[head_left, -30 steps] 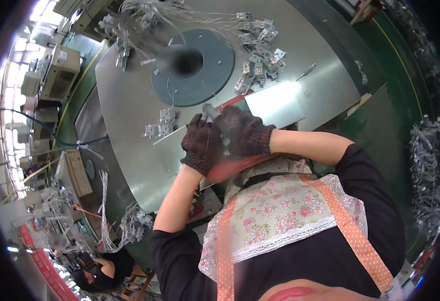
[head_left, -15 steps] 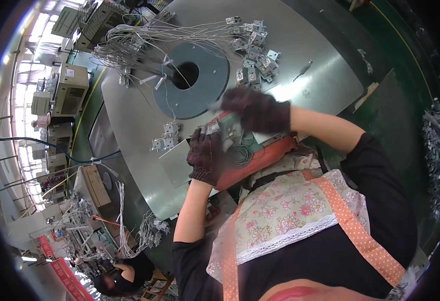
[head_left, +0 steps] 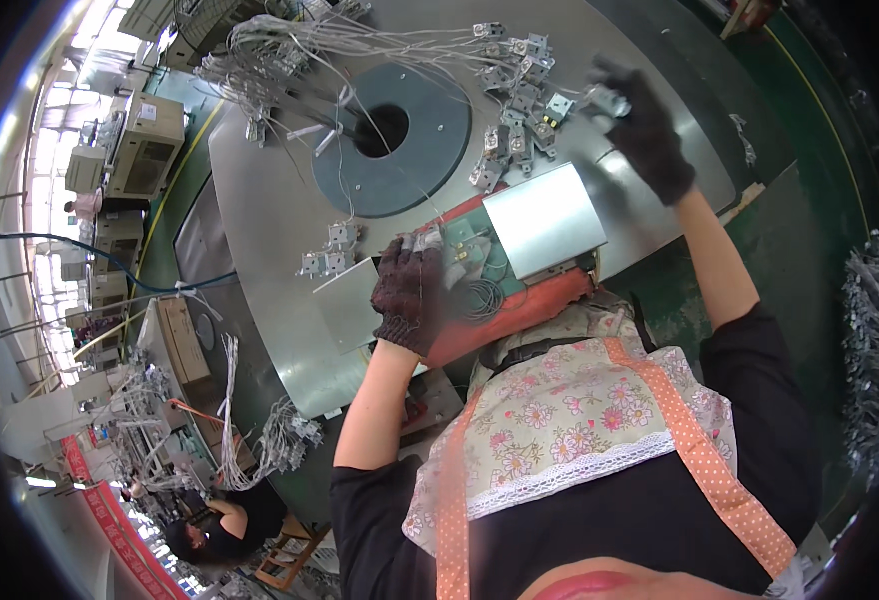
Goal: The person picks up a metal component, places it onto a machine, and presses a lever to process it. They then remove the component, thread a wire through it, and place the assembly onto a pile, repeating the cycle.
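Observation:
My left hand [head_left: 407,290], in a dark knitted glove, has its fingers closed round a small grey part [head_left: 425,241] at the left end of a green work plate [head_left: 496,292]. A coil of thin wire [head_left: 477,300] lies on that plate beside the hand. My right hand [head_left: 647,135], gloved alike, is raised over the right of the table near the metal bracket assemblies [head_left: 519,110]. Its fingers are curled at a shiny grey piece [head_left: 606,101], too blurred to name. A bright flat metal plate [head_left: 546,222] covers the right of the green plate.
A metal table [head_left: 269,300] carries a grey disc [head_left: 429,150] with a central hole. White wires [head_left: 289,50] run from a bundle to the brackets. More brackets [head_left: 331,252] lie left. Red padding [head_left: 519,323] borders the green plate. A person [head_left: 224,525] sits lower left.
My right hand has moved right and away from the green plate, uncovering the flat metal plate. My left hand stays at the work plate's left end. The view has shifted slightly.

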Demonstrator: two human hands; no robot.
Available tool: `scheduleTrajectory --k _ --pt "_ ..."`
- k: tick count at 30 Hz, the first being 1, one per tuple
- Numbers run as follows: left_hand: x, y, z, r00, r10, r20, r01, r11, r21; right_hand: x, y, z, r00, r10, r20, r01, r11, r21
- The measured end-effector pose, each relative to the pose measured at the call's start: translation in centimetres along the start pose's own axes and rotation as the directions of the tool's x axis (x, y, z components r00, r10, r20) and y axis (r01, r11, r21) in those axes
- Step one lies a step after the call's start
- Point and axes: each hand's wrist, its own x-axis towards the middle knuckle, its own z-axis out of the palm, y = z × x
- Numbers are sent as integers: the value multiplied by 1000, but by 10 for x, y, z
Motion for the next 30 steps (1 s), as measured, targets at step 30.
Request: scheduleTrajectory --k 30 --pt "1 1 -7 1000 5 7 -5 1000 25 -24 -105 38 668 156 727 -743 185 643"
